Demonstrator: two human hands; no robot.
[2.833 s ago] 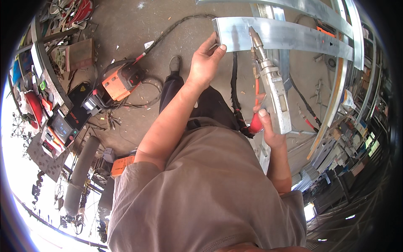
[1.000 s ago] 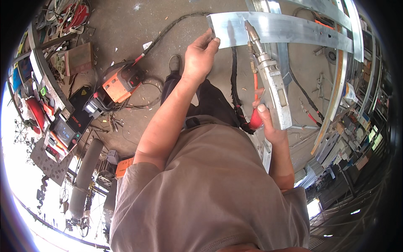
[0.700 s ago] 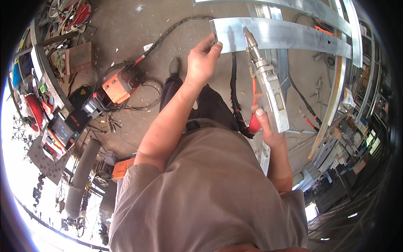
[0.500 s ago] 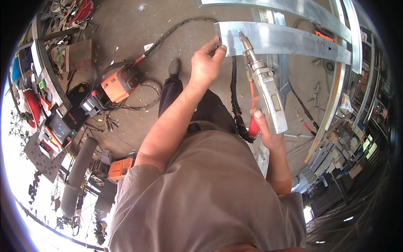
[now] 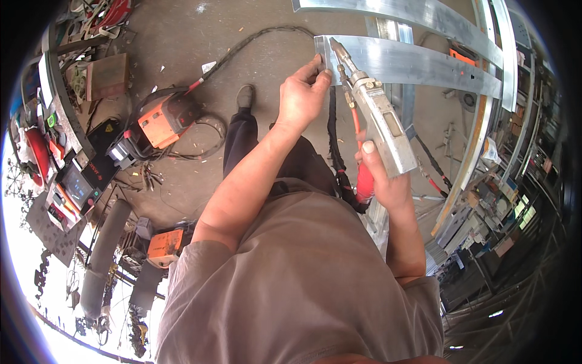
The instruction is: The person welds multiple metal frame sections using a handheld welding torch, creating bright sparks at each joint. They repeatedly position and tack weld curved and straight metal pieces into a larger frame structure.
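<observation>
1. Our left hand (image 5: 301, 100) grips the flat metal strip (image 5: 412, 64) at its left end, thumb against the near left corner.
2. Our right hand (image 5: 385, 176) is closed around the silver handheld tool (image 5: 382, 115), thumb up along its side.
3. The tool's narrow nozzle lies over the strip's left end, close to the far edge; we cannot tell whether it touches the metal.
4. An orange hose (image 5: 356, 120) runs along the tool's left side, above a red sleeve (image 5: 364, 184).
5. Beyond the strip's far edge we see a second strip (image 5: 412, 12), roughly alongside.
6. On the floor (image 5: 200, 167), left of our legs, sits an orange-and-black machine (image 5: 160, 121).
</observation>
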